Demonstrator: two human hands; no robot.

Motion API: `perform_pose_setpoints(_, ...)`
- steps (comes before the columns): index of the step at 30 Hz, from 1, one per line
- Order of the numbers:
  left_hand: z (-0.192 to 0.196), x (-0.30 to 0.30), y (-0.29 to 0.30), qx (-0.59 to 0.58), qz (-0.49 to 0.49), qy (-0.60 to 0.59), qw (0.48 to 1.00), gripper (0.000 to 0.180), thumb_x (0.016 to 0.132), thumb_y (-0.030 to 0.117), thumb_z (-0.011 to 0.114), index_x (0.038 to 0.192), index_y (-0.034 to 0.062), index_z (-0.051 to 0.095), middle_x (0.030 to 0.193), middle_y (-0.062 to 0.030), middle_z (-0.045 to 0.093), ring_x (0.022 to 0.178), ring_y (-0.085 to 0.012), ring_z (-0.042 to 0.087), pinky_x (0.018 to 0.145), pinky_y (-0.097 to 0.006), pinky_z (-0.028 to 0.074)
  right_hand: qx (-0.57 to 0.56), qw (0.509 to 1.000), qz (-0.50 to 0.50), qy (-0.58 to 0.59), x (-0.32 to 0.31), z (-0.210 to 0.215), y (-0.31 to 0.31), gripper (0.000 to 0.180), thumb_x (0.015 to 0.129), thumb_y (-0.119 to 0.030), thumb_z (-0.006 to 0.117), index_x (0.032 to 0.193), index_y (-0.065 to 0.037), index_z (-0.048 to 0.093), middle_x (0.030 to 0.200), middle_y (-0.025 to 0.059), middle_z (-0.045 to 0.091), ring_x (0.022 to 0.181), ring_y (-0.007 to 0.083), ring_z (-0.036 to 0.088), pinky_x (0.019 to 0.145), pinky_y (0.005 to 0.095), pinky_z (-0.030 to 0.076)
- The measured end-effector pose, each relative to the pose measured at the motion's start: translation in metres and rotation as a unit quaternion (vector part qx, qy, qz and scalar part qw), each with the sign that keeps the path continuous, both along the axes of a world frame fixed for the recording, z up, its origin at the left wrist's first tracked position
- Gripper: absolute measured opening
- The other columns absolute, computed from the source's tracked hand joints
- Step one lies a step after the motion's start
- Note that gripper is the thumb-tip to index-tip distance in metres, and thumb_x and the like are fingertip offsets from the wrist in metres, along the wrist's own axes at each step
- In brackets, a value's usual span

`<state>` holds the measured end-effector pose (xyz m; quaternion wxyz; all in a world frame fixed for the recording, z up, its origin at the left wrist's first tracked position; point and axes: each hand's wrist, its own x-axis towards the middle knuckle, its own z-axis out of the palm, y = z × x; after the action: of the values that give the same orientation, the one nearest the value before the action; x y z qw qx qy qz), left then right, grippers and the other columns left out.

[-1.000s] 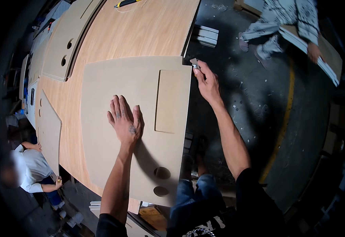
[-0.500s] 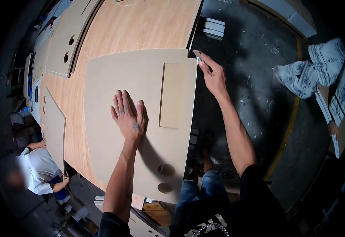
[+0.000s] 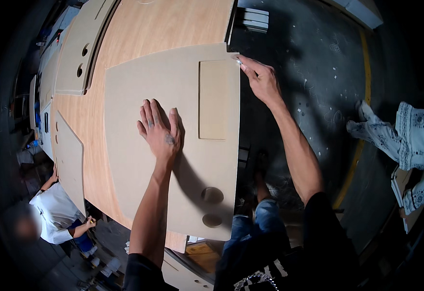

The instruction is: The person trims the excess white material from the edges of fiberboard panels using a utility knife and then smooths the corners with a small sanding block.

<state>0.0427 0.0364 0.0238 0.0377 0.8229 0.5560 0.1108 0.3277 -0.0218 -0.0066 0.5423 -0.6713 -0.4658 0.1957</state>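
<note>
1. Panel (image 3: 173,145): a broad, thin tan fibreboard sheet with a shallow rectangular recess (image 3: 213,99) and two round recesses (image 3: 212,195), lying flat on the wood-grain surface (image 3: 168,24), its right edge at the surface's edge.
2. Handling, as a judgement: stiff but likely to flex across its width, moderately heavy, smooth-faced and apt to slide; corners could chip. Best taken by opposite edges.
3. Left hand (image 3: 159,131): spread flat, palm down on the panel's middle, grasping nothing.
4. Right hand (image 3: 260,80): fingers pinched at the panel's far right corner, apparently holding a small pale object (image 3: 238,61); what it is cannot be told.
</note>
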Motion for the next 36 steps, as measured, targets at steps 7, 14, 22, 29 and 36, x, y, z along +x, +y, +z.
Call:
perform_pose_setpoints(7,-0.007,0.0,0.002,0.014,-0.006,0.002,1.0,0.067,0.096,0.048,0.041,0.145,0.0024,0.033,0.153,-0.0163,0.027,0.143,-0.0322,0.02,0.114,-0.053,0.012,-0.002,1.0,0.015,-0.017,-0.047,0.012,-0.059,0.034,0.086,0.006,0.052,0.115,-0.007,0.064,0.094,0.0172,0.065,0.081,0.0319,0.064,0.071,0.0323,0.05)
perform_pose_setpoints(14,-0.011,-0.003,0.005,0.034,-0.003,0.019,0.999,0.068,0.097,0.052,0.038,0.145,0.0046,0.032,0.153,-0.0156,0.027,0.143,-0.0313,0.021,0.113,-0.054,0.014,0.006,0.999,0.032,-0.026,-0.104,0.017,-0.122,0.041,0.082,0.01,0.05,0.115,-0.01,0.065,0.099,0.0121,0.068,0.088,0.0305,0.065,0.074,0.035,0.053)
perform_pose_setpoints(22,-0.008,-0.004,0.003,-0.011,-0.013,0.044,0.999,0.072,0.097,0.056,0.03,0.149,0.0055,0.023,0.156,-0.015,0.019,0.145,-0.0331,0.014,0.115,-0.053,0.01,0.052,0.992,-0.098,0.067,-0.106,0.007,-0.166,0.039,0.088,0.009,0.05,0.122,-0.006,0.061,0.11,0.0129,0.067,0.091,0.0245,0.069,0.074,0.0325,0.055)
perform_pose_setpoints(29,-0.008,0.005,-0.029,-0.008,-0.068,0.048,0.997,0.071,0.098,0.055,0.032,0.149,0.0062,0.023,0.156,-0.0144,0.019,0.145,-0.0327,0.012,0.115,-0.053,0.008,0.038,0.986,-0.108,0.121,-0.079,0.006,-0.16,0.031,0.092,-0.001,0.054,0.123,-0.001,0.059,0.112,0.0152,0.067,0.095,0.0225,0.069,0.078,0.0294,0.054)
perform_pose_setpoints(36,-0.008,0.005,-0.032,0.006,-0.08,0.029,0.996,0.071,0.097,0.053,0.037,0.147,0.0033,0.028,0.154,-0.0159,0.024,0.144,-0.0332,0.017,0.114,-0.053,0.011,0.097,0.982,-0.152,-0.058,-0.04,-0.011,-0.102,0.025,0.09,-0.002,0.058,0.114,-0.003,0.064,0.105,0.0116,0.069,0.089,0.0193,0.068,0.077,0.0276,0.052)
